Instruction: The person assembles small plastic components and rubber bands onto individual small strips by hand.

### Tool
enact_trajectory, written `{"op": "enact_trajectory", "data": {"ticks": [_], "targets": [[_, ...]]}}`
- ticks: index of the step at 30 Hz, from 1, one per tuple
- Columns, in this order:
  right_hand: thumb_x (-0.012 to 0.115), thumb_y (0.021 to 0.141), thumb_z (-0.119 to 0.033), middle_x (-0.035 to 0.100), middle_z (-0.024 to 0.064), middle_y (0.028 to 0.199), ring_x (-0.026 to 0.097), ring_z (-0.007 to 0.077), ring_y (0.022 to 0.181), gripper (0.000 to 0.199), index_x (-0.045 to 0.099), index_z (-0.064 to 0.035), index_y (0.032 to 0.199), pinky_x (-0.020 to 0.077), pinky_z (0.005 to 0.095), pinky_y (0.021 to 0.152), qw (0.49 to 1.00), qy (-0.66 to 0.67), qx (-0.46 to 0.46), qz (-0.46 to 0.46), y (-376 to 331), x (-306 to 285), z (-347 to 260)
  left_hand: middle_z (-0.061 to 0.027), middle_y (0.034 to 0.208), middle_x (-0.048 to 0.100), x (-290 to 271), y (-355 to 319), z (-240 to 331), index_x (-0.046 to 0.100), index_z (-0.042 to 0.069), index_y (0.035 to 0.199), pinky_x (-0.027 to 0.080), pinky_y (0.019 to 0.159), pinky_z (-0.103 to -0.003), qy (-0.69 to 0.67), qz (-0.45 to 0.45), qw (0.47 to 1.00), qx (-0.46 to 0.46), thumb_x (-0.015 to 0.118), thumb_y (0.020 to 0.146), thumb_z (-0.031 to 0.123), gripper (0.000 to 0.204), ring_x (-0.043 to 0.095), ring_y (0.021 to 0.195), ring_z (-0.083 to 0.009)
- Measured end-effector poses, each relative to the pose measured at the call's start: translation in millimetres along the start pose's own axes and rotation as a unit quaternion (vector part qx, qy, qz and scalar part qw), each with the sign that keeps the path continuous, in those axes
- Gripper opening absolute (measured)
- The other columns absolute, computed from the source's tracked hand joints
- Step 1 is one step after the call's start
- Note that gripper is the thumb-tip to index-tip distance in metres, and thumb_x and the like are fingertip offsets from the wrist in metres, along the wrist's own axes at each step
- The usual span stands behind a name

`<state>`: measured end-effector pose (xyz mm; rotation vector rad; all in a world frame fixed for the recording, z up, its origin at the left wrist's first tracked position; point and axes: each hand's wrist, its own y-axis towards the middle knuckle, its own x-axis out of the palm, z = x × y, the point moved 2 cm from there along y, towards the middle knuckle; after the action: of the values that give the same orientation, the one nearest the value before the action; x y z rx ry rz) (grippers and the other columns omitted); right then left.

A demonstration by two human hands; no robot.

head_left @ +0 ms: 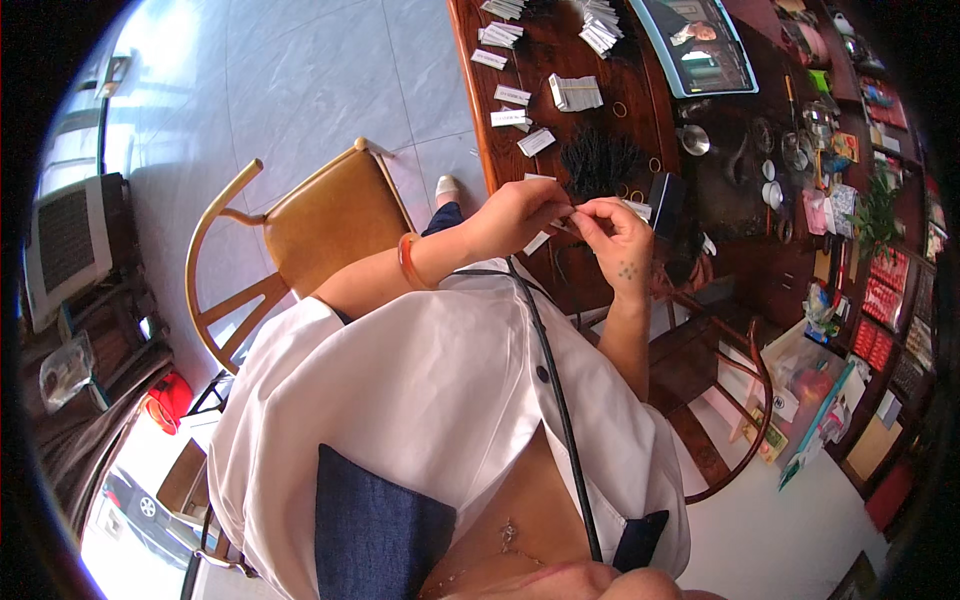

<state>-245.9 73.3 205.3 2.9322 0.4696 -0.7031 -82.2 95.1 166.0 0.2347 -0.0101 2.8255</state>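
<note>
My left hand (pixel 522 212), with an orange bangle (pixel 408 262) on its wrist, and my right hand (pixel 617 240) meet fingertip to fingertip over the near edge of the dark wooden table (pixel 548 60). Both are closed in a pinch; what lies between the fingers is too small to make out. Just beyond them is a heap of thin black cords (pixel 600 160). Small white printed tags (pixel 536 142) lie along the table's left side. Farther back sits a block of stacked white cards (pixel 576 93). A dark box (pixel 661 198) stands beside my right hand.
Yellow rubber bands (pixel 620 109) lie near the cords. A tablet (pixel 697 45) is at the far right, with a round metal dish (pixel 693 140) nearer. A tan-seated wooden chair (pixel 335 215) stands left, another wooden chair (pixel 735 440) right. Full shelves (pixel 885 290) line the right side.
</note>
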Motion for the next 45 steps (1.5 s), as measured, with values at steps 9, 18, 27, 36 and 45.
{"op": "enact_trajectory", "data": {"ticks": [9, 18, 27, 36, 45], "targets": [[0.062, 0.079, -0.005, 0.054, 0.0016, 0.079, 0.051, 0.0083, 0.068, 0.008, 0.056, -0.0023, 0.082, 0.0426, 0.0213, 0.061, 0.995, 0.004, -0.086, 0.049, 1.0, 3.4, 2.1, -0.0015, 0.077, 0.059, 4.8, 8.0, 9.5, 0.056, 0.005, 0.098, 0.044, 0.047, -0.020, -0.193, 0.000, 0.973, -0.129, 0.053, 0.089, 0.018, 0.016, 0.057, 0.059, -0.0083], [0.058, 0.083, -0.004, 0.053, 0.0001, 0.077, 0.047, 0.0073, 0.065, 0.008, 0.055, -0.0030, 0.091, 0.0390, 0.0204, 0.060, 0.945, 0.286, 0.012, 0.160, 1.6, -3.6, 17.2, -0.0022, 0.078, 0.062, 3.8, 8.4, 26.8, 0.057, 0.006, 0.103, 0.044, 0.042, -0.020, -0.187, -0.009, 0.958, -0.218, 0.054, 0.089, 0.022, 0.022, 0.057, 0.055, -0.0093], [0.058, 0.084, -0.005, 0.054, 0.0021, 0.077, 0.048, 0.0086, 0.065, 0.008, 0.055, -0.0015, 0.091, 0.0402, 0.0212, 0.061, 0.937, 0.322, 0.030, 0.135, 0.9, -2.2, 16.7, -0.0069, 0.086, 0.063, 5.6, 13.9, 10.3, 0.056, 0.002, 0.104, 0.052, 0.062, -0.025, -0.305, -0.063, 0.926, -0.214, 0.053, 0.090, 0.019, 0.022, 0.062, 0.075, -0.0157], [0.052, 0.082, 0.002, 0.053, 0.0097, 0.090, 0.051, 0.0101, 0.067, 0.013, 0.044, -0.0018, 0.092, 0.0455, 0.0230, 0.063, 0.963, 0.262, 0.009, 0.065, -6.8, 0.9, 20.8, -0.0062, 0.087, 0.063, 4.0, 13.4, 0.1, 0.059, 0.001, 0.098, 0.052, 0.064, -0.026, -0.217, -0.066, 0.961, -0.158, 0.054, 0.090, 0.017, 0.019, 0.061, 0.078, -0.0134], [0.050, 0.083, 0.002, 0.055, 0.0063, 0.086, 0.051, 0.0094, 0.070, 0.010, 0.051, -0.0005, 0.092, 0.0441, 0.0225, 0.064, 0.961, 0.262, -0.033, 0.086, -4.3, -5.0, 21.1, -0.0082, 0.089, 0.064, -2.5, 10.0, 30.1, 0.056, 0.003, 0.106, 0.050, 0.046, -0.019, -0.347, -0.117, 0.881, -0.300, 0.050, 0.092, 0.019, 0.023, 0.066, 0.076, -0.0173]]}}
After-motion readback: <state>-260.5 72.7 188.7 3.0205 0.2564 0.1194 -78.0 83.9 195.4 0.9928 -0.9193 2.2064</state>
